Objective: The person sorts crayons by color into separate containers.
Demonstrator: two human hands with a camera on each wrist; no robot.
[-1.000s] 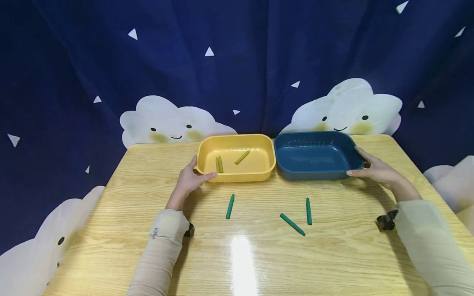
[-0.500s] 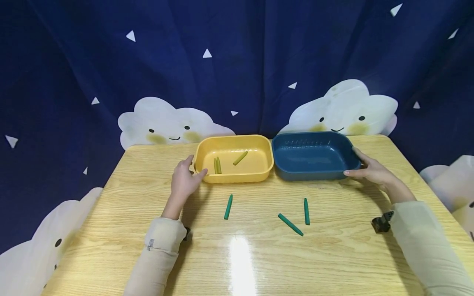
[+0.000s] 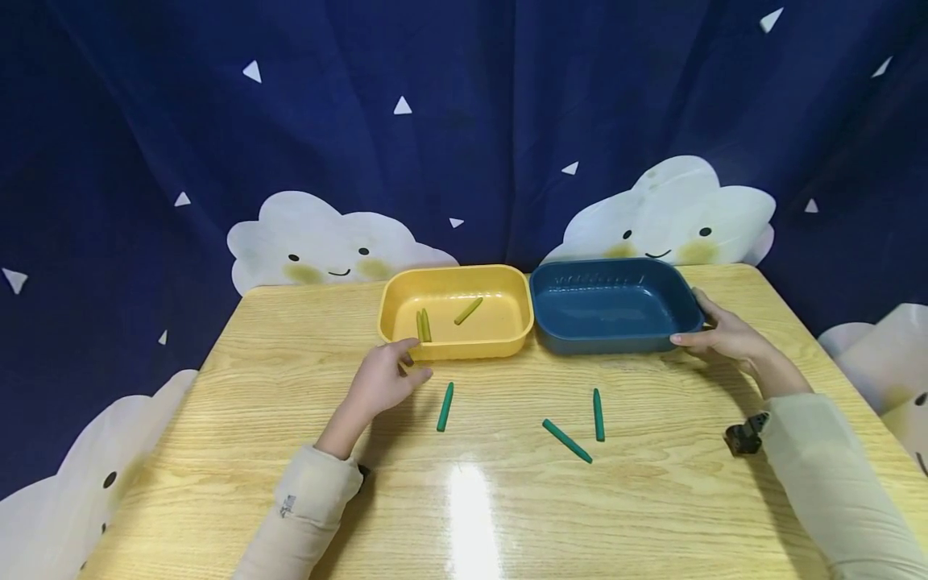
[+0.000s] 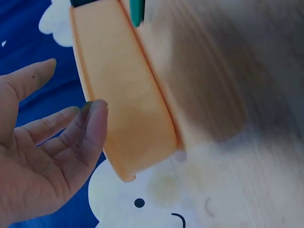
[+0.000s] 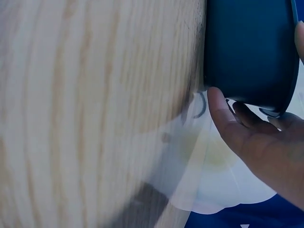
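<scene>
Facing you: dark blue backdrop [image 3: 464, 64], soft vertical folds, scattered white triangles [image 3: 402, 105] and smiling white clouds [image 3: 319, 234] with yellow cheeks. You have a pale wood-grain table [image 3: 616, 515] before you, the backdrop visible past its far edge and both sides. Note the bright white glare [image 3: 471, 524] on the tabletop, near side, close to your centre line.

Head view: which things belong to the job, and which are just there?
Likely the job:
yellow tray, yellowish crayons inside
blue tray, gripped by right hand
green crayons on the table

Likely just surroundings:
cloud-print curtain
black wrist device
</scene>
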